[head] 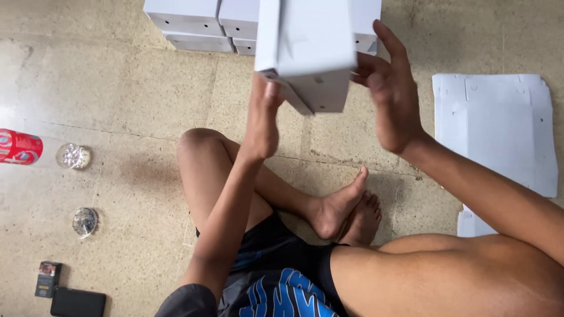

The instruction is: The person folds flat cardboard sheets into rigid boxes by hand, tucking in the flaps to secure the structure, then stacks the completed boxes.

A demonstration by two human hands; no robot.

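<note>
Head view: white cardboard box [305,53] held up at top centre of frame, above crossed legs. Left hand [262,120] under its lower left corner, fingers closed on the edge. Right hand [390,88] at the box's right side, fingers spread open, tips touching it. Stacked white boxes [188,23] on the floor [117,88] behind. Flat cardboard sheets [499,129] at right. Red can [19,147] at left edge.

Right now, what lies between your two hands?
In the head view, a folded white box sits between them: the left hand touches its lower left corner, and the right hand touches its right side.
</note>
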